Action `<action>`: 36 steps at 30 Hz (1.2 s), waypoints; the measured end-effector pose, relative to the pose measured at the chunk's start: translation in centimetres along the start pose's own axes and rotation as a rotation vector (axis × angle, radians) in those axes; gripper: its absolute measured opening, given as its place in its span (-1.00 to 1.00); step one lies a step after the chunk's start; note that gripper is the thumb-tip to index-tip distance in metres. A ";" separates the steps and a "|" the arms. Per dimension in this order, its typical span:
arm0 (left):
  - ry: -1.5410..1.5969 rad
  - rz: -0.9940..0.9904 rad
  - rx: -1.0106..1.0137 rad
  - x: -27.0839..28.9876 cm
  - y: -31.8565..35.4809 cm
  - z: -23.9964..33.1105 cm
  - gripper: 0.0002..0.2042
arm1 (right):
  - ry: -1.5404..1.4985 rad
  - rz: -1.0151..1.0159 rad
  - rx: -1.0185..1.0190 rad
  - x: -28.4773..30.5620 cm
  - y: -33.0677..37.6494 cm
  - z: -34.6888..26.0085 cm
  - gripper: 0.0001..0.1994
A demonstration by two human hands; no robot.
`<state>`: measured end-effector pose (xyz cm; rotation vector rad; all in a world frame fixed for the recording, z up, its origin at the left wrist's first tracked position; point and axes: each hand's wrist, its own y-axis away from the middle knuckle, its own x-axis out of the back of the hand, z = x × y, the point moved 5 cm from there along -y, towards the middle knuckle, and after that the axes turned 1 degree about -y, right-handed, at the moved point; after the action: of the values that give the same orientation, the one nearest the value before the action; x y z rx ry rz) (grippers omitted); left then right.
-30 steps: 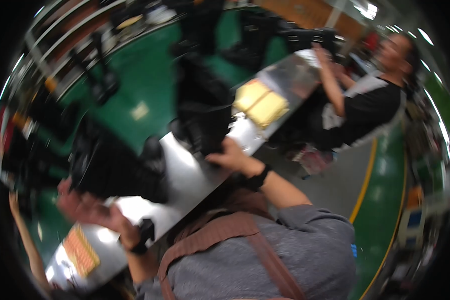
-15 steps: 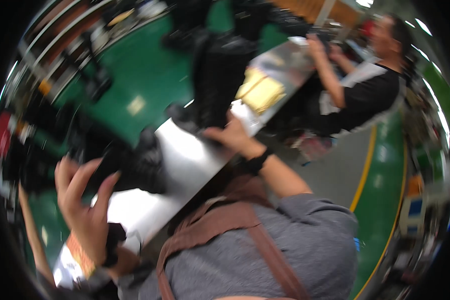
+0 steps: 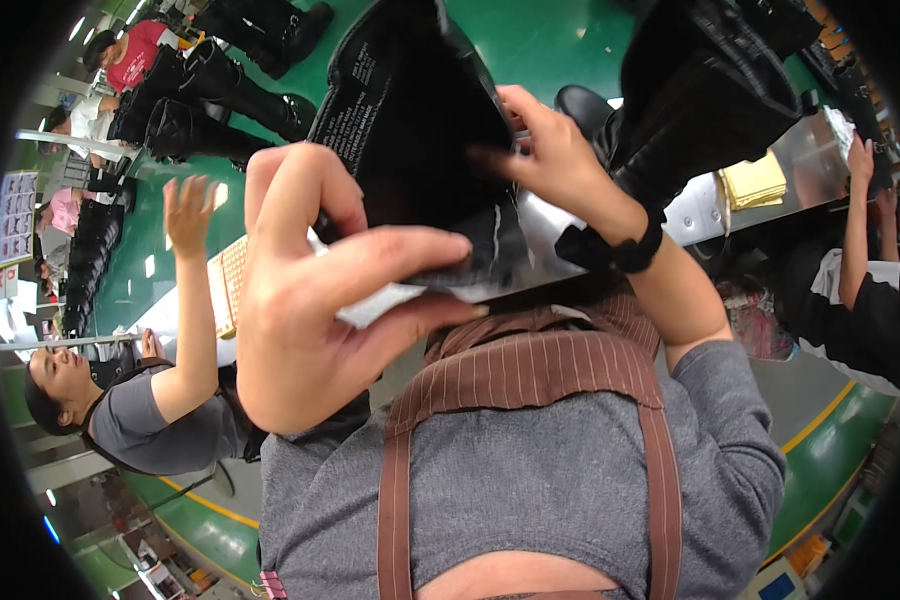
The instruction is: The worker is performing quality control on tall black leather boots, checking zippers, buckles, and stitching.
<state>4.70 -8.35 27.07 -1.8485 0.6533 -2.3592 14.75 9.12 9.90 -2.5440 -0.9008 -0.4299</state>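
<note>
Tall black boot (image 3: 420,130), held up above the steel table (image 3: 710,215): probably soft in the shaft, a little heavy at the sole. Left hand (image 3: 320,300) pinching the shaft edge between thumb and fingers. Right hand (image 3: 555,160) gripping behind it, fingers curled. Best hold: near the opening.

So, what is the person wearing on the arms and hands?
Both hands, left hand and right hand, are bare, without gloves. The right wrist carries a black wristband. Grey sleeves end near the elbows, and a brown striped apron with straps covers the grey shirt.
</note>
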 end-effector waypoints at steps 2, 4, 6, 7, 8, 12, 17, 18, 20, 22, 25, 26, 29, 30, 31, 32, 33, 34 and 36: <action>0.075 -0.117 -0.111 0.1 1.1 0.1 -0.58 | -0.156 0.039 0.147 0.0 -1.3 -0.2 -0.68; 0.200 -0.131 -0.194 0.1 2.6 0.5 -0.62 | -0.194 -0.087 0.097 -0.1 -2.1 0.9 -0.67; 0.216 -0.143 -0.233 -0.4 3.6 0.3 -0.63 | -0.190 -0.140 0.143 0.1 -2.4 1.6 -0.63; 0.213 -0.175 -0.246 -0.8 3.9 0.4 -0.64 | -0.156 -0.155 0.116 0.2 -2.6 2.0 -0.64; 0.213 -0.137 -0.225 -0.5 4.0 0.2 -0.64 | -0.120 -0.171 0.091 0.1 -2.7 2.2 -0.65; 0.055 0.220 -0.014 -0.1 1.9 -0.8 -0.73 | -0.118 0.032 0.332 -0.2 -2.5 0.0 -0.71; -0.489 0.917 0.235 -3.3 -0.8 -4.3 -0.41 | 0.018 -0.066 0.143 -2.2 -1.2 -0.6 -0.68; -0.525 0.959 0.220 -4.2 -0.7 -4.7 -0.24 | -0.070 -0.089 0.106 -1.9 -0.4 -0.2 -0.64; -0.155 1.127 0.174 -5.8 0.6 -6.3 0.03 | -0.142 0.021 0.081 -1.2 0.9 0.8 -0.61; 0.024 0.996 0.363 -7.6 2.6 -7.3 0.29 | -0.089 0.032 -0.076 -0.7 2.5 2.9 -0.59; 0.063 0.746 0.448 -13.2 3.8 -7.2 0.27 | -0.148 -0.240 -0.442 -3.4 4.6 6.4 -0.66; 0.497 0.663 0.623 -16.3 4.2 -8.2 0.17 | -0.151 -0.228 -0.403 -4.1 4.5 6.7 -0.69; 0.766 0.522 0.668 -20.7 5.4 -8.8 -0.36 | -0.242 -0.272 -0.422 -6.0 4.3 7.8 -0.74; 0.871 0.442 0.717 -21.8 5.7 -9.0 -0.47 | -0.334 -0.332 -0.488 -6.6 4.4 8.2 -0.74; 0.971 0.380 0.785 -22.4 6.2 -9.4 -0.58 | -0.425 -0.393 -0.553 -7.1 4.4 8.5 -0.73; 0.945 0.496 0.678 -21.9 6.2 -9.1 -0.74 | -0.454 -0.451 -0.599 -7.3 4.4 8.8 -0.72; 0.924 0.443 0.705 -21.8 6.4 -9.2 -0.73 | -0.481 -0.510 -0.647 -7.5 4.5 9.0 -0.71; 0.910 0.403 0.693 -21.6 6.3 -9.1 -0.72 | -0.537 -0.566 -0.667 -7.8 4.6 9.0 -0.69; 0.892 0.379 0.633 -21.0 6.2 -8.8 -0.70 | -0.493 -0.549 -0.631 -7.6 4.4 8.6 -0.69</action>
<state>0.89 -4.87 4.04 -0.3553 0.1940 -2.5856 13.22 6.05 -1.92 -2.9965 -1.9293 -0.2625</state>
